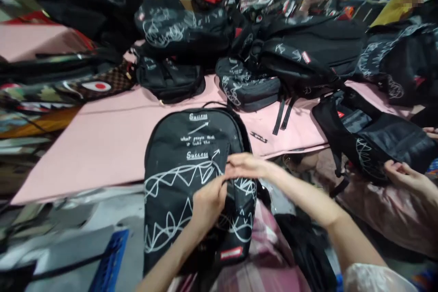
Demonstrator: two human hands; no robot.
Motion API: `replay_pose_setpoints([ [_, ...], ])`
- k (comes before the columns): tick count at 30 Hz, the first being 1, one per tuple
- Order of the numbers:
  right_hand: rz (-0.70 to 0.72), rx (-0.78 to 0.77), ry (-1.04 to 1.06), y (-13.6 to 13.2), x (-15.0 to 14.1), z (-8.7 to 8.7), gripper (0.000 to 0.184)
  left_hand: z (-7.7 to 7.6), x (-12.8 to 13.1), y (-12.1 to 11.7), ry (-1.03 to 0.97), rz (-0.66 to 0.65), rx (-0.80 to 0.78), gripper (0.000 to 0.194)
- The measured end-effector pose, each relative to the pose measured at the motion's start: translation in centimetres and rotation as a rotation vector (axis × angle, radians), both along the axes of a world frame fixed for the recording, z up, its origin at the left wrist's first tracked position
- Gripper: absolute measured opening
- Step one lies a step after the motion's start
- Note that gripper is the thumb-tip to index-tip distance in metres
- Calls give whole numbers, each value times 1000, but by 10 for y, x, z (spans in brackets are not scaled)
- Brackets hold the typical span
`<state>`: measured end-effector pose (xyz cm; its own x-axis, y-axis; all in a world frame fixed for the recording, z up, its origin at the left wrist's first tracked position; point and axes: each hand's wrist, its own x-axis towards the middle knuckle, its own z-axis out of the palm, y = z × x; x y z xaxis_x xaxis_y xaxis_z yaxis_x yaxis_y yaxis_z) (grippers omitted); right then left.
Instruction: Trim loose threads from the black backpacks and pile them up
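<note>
A black backpack [171, 200] with white printed lettering and jagged white scribbles stands in front of me, its top leaning on the pink table edge. A small red label [231, 253] sits low on its front. My left hand [209, 203] is closed at the right part of the front panel, pinching the fabric there. My right hand [248, 166] meets it from the right, fingers closed on the panel's side edge just beside the left fingertips. Whatever small part lies between the fingertips is hidden.
A pink tabletop [112, 137] spreads behind the backpack, with a small black tag [258, 137] on it. Several black bags, including a small one [246, 84], line its back. At right, another person's hand [404, 175] touches a black backpack [390, 141]. A blue strip [111, 260] lies lower left.
</note>
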<state>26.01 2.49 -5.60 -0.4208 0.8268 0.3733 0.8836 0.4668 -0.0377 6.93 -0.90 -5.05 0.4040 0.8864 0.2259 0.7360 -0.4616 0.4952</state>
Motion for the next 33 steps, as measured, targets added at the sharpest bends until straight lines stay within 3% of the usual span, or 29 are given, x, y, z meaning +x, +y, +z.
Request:
replay_pose_setpoints([
  [2, 23, -283, 364, 23, 35, -14, 28, -11, 11, 15, 14, 24, -182, 25],
  [4, -209, -367, 491, 40, 74, -32, 36, -24, 25, 27, 49, 84, -277, 27],
  [6, -464, -367, 446, 50, 103, -51, 33, -32, 37, 35, 85, 146, -305, 29],
  [9, -532, -389, 370, 56, 113, -79, 38, -35, 43, 42, 32, 153, -363, 29],
  [12, -552, -379, 347, 57, 97, -100, 43, -32, 32, 41, -131, 45, -394, 33],
  [15, -601, -413, 574, 59, 90, -108, 27, -25, 11, 19, -187, -109, -302, 32],
  [19, -683, -465, 871, 50, 103, -100, 17, -17, -15, -41, -35, -344, -88, 24],
  [22, -679, -489, 1031, 16, 109, -87, 29, -16, -21, -81, 132, -534, 42, 33],
  [25, -620, -514, 1191, -45, 104, -72, 34, -18, -8, -94, 232, -566, 101, 43],
  [27, -566, -543, 1328, -93, 99, -63, 33, -20, 10, -87, 232, -550, 116, 36],
  [30, -462, -615, 1754, -155, 88, -52, 29, -22, 40, -61, 213, -522, 82, 30],
  [33, -455, -609, 1942, -198, 75, -45, 25, -19, 61, -28, 100, -517, -159, 26],
])
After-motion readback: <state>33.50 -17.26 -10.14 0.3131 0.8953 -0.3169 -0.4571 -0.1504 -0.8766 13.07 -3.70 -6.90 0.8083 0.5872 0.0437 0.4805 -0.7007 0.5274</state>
